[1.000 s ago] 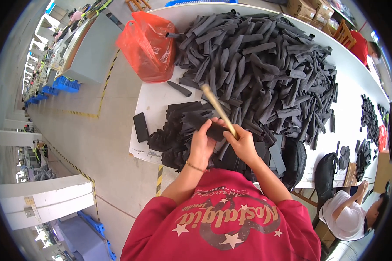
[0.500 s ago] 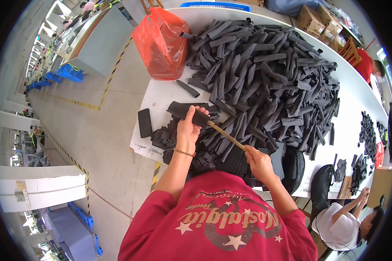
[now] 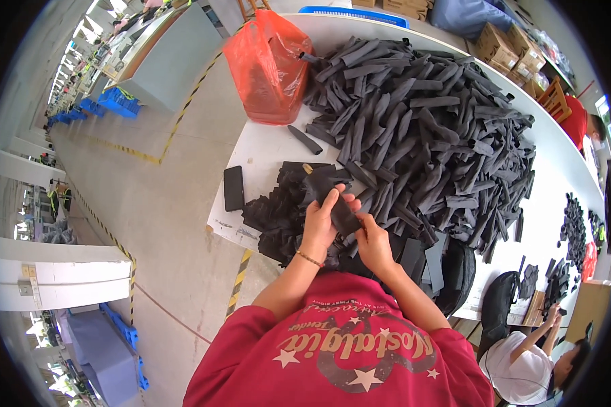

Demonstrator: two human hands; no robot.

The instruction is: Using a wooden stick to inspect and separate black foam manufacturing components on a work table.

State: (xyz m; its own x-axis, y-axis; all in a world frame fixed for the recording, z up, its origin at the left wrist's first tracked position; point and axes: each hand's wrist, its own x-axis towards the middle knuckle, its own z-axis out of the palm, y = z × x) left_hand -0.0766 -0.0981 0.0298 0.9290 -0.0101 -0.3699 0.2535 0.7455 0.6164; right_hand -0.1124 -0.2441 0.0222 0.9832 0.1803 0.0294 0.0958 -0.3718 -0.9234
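Observation:
A black fabric tube [image 3: 332, 198] lies slantwise between my hands above the near left of the table. My left hand [image 3: 324, 220] is closed around its middle, thumb on top. At the tube's near end, my right hand [image 3: 375, 245] is pinched shut on a thin wooden stick, though the gripped part is hidden. The tip of the wooden stick [image 3: 307, 168] pokes out of the tube's far end. Under and left of my left hand sits a heap of crumpled black fabric pieces [image 3: 275, 210]. A large pile of dark grey fabric tubes [image 3: 421, 129] spreads beyond my hands.
A red plastic bag [image 3: 268, 74] stands at the far left of the white table [image 3: 258, 146]. A black phone [image 3: 233, 188] lies near the left edge. Black bags [image 3: 458, 271] rest at the near right. A person in white [image 3: 523, 366] works at the right.
My right hand has moved up and left toward my left hand. The stick has slid through the fabric tube, its tip now showing at the far end. The view has shifted slightly.

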